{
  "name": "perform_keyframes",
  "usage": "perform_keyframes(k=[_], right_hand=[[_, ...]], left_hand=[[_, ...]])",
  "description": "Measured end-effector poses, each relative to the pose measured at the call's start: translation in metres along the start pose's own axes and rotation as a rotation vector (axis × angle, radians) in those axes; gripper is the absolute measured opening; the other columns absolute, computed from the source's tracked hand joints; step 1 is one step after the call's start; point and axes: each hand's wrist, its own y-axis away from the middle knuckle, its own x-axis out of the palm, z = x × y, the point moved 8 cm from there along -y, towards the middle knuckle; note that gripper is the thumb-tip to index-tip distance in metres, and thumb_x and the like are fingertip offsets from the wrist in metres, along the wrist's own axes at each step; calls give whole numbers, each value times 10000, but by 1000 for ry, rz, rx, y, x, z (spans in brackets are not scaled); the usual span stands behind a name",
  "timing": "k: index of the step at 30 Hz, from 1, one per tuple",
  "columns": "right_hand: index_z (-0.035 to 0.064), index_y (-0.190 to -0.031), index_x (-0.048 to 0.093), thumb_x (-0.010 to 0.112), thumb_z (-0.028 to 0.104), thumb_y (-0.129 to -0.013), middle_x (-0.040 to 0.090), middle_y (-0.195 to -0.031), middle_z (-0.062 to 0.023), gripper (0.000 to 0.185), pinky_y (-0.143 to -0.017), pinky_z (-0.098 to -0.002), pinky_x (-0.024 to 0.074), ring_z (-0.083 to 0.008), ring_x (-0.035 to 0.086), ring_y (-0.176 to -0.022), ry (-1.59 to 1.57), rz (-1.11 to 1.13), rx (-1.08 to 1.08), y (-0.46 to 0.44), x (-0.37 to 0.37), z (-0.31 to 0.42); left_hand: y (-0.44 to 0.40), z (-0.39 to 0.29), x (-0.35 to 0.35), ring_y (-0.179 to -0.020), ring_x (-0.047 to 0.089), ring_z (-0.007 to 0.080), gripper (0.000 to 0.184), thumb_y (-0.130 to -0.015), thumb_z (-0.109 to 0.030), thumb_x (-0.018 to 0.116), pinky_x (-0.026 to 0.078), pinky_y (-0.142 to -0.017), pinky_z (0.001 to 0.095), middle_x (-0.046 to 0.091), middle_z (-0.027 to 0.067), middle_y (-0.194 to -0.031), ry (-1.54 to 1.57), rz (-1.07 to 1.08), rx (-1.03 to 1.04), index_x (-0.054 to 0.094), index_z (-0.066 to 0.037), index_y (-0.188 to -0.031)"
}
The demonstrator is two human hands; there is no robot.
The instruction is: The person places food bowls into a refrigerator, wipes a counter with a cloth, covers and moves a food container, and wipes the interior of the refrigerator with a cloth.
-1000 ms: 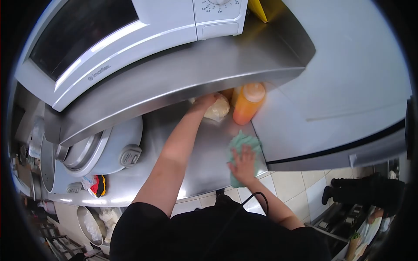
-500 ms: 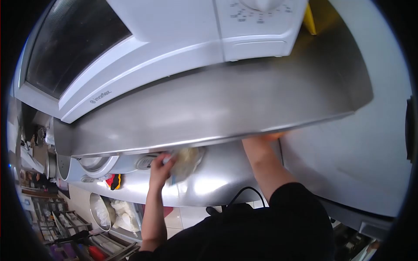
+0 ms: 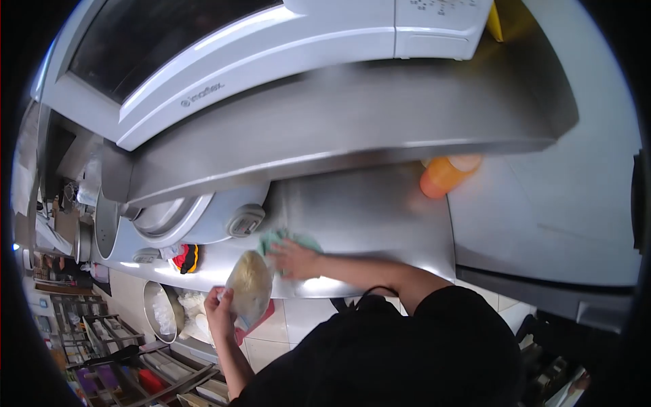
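My left hand [image 3: 220, 308] is closed on the edge of a clear plastic bag [image 3: 251, 288] with pale yellow contents. It holds the bag up, just off the front edge of the steel counter [image 3: 359, 210]. My right hand [image 3: 298, 260] lies on a green cloth [image 3: 274, 239] on the counter, fingers stretched out and slightly blurred. Close to both hands, to the left, stands a grey-white appliance with a round lid [image 3: 169, 217] and a small display [image 3: 245, 220].
A steel shelf [image 3: 352, 115] with a white oven [image 3: 271, 61] overhangs the counter. An orange bottle-like container [image 3: 444, 178] stands at the back right, partly under the shelf. A red, yellow and black item [image 3: 186, 259] sits at left. Below is a metal bowl [image 3: 178, 319].
My left hand has brought the bag down and left, past the counter's front edge. My right hand has come out from under the shelf and moved left onto the green cloth. The view has shifted.
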Motion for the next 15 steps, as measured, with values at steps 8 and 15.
perform_keyframes(k=[8, 15], right_hand=[[108, -1171, 449, 490, 383, -774, 416, -1244, -91, 485, -991, -442, 216, -247, 340, -1181, 182, -157, 1036, 129, -133, -155], [143, -1286, 311, 421, 383, -833, 272, -1347, -88, 525, -987, -479, 212, -262, 251, -1241, 523, -155, 1193, 247, -106, -42]], left_hand=[[-12, -21, 49, -371, 240, -10, 91, -775, -128, 585, 144, -316, 175, 358, -90, -519, 7, 423, 115, 506, -105, -735], [-11, -3, 42, -375, 213, -10, 100, -762, -101, 600, 133, -319, 183, 335, -95, -513, -35, 671, 149, 502, -95, -742]])
